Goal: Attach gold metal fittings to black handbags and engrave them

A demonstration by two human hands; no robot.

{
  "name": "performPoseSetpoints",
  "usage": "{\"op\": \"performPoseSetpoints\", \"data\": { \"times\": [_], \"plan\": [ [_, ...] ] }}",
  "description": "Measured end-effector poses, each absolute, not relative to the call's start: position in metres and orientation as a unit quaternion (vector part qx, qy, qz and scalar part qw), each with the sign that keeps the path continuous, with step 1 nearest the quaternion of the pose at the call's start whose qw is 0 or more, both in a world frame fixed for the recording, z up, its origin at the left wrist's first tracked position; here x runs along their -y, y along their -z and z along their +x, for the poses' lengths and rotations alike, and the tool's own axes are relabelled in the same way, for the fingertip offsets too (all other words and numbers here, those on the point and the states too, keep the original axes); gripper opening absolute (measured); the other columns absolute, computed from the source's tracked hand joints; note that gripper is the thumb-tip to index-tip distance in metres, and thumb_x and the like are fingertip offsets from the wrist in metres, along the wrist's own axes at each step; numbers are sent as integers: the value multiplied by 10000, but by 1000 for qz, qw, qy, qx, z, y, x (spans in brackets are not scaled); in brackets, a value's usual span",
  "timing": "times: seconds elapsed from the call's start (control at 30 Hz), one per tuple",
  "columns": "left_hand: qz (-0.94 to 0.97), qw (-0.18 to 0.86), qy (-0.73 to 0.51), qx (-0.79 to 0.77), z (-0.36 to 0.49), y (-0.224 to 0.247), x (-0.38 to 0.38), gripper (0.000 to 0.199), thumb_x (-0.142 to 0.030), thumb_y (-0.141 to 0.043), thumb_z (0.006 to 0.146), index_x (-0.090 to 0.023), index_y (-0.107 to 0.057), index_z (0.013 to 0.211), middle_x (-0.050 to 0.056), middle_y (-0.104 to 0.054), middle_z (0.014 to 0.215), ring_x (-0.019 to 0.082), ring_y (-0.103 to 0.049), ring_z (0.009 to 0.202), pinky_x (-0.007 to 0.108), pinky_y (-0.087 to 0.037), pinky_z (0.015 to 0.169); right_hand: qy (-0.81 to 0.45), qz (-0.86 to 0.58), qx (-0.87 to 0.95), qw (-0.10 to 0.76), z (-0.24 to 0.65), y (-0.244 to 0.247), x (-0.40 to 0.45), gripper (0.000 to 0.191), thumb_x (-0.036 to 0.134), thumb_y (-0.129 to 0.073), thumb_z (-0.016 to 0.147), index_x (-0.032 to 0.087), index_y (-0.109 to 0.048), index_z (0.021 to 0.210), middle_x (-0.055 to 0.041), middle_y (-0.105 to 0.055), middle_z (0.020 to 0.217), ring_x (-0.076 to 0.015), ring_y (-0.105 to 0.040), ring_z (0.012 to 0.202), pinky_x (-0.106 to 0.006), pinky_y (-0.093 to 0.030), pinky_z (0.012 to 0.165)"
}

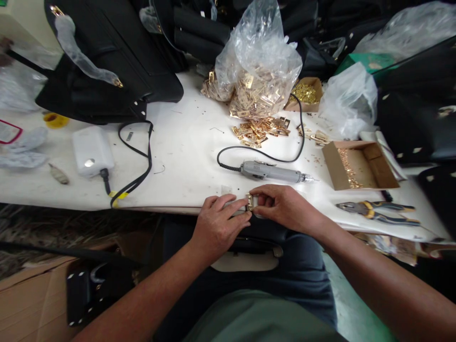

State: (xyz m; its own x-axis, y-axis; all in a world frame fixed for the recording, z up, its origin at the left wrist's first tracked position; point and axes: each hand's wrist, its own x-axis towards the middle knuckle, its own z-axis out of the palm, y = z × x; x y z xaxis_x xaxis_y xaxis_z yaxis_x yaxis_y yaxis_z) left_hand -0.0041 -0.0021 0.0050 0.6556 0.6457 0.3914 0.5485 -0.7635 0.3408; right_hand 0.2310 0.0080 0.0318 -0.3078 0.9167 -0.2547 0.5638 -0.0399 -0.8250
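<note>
A small gold metal plate with holes is pinched between the thumb and fingertips of my right hand, at the table's front edge. From the other side, my left hand reaches its thumb and index finger to the plate's left edge, closed on the edge of a dark handbag. That handbag, with a beige part, rests on my lap; the hands cover much of its upper edge. Just beyond the hands lies a grey electric screwdriver, its bit pointing right and its black cord looping behind.
Loose gold plates lie before a clear plastic bag full of them. To the right are a cardboard box of small screws and pliers. A white power adapter and black bag stand left.
</note>
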Motion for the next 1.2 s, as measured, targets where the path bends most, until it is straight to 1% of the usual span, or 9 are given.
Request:
{"op": "performPoseSetpoints", "data": {
  "times": [0.17,0.3,0.4,0.57,0.77,0.87,1.03,1.2],
  "plan": [
    [903,92,-256,-333,-4,-3,2,153,-292,-704,950,-272,-750,1094,-3,-711,1348,288,-621,1204,457,-455,935,-375,-568,705,199,226,-33,-4,272,209,-691,860,193,-746,1125,7,-681,787,-127,-570,655,-252,-413,606],
    [903,96,-257,-332,-4,-3,2,154,-299,-701,954,-274,-749,1097,-17,-711,1348,289,-618,1207,461,-453,931,-344,-559,726,203,225,-35,-4,217,202,-686,863,188,-756,1068,4,-669,774,-118,-537,629,-252,-388,603],
    [903,100,-253,-332,-4,-3,1,150,-304,-693,959,-274,-750,1095,-14,-713,1345,290,-615,1207,464,-451,927,-340,-551,735,200,225,-35,-5,205,190,-690,859,190,-760,1052,7,-665,764,-116,-534,623,-250,-381,603],
    [903,107,-249,-333,-3,-5,0,145,-309,-692,960,-275,-753,1086,-9,-716,1338,279,-609,1201,462,-454,932,-340,-547,740,195,227,-34,-4,192,190,-687,876,194,-759,1054,-1,-669,777,-131,-569,661,-251,-399,619],
    [904,107,-246,-334,-3,-5,-1,150,-310,-692,960,-277,-753,1093,-5,-717,1335,285,-602,1201,467,-450,939,-349,-533,744,202,231,-26,-3,141,201,-711,898,206,-751,1034,-18,-699,862,-144,-615,727,-255,-442,676],
    [904,107,-245,-334,-4,-4,0,150,-310,-698,957,-282,-753,1094,-4,-721,1328,281,-603,1202,466,-451,933,-347,-534,744,203,232,-24,-3,134,209,-703,915,210,-750,1040,-21,-700,874,-150,-624,749,-259,-453,693],
    [903,110,-245,-335,-4,-3,-1,154,-313,-709,950,-279,-753,1093,-5,-720,1330,284,-597,1205,470,-447,938,-349,-538,740,202,232,-24,-3,141,207,-708,911,213,-756,1044,-21,-700,873,-154,-628,755,-264,-462,705],
    [904,107,-248,-332,-3,-4,-1,152,-312,-707,951,-276,-750,1091,-14,-721,1329,286,-598,1194,469,-448,923,-361,-547,724,214,231,-23,-3,157,197,-724,889,218,-762,1039,-10,-698,843,-148,-622,724,-259,-458,678]
  ]
}}
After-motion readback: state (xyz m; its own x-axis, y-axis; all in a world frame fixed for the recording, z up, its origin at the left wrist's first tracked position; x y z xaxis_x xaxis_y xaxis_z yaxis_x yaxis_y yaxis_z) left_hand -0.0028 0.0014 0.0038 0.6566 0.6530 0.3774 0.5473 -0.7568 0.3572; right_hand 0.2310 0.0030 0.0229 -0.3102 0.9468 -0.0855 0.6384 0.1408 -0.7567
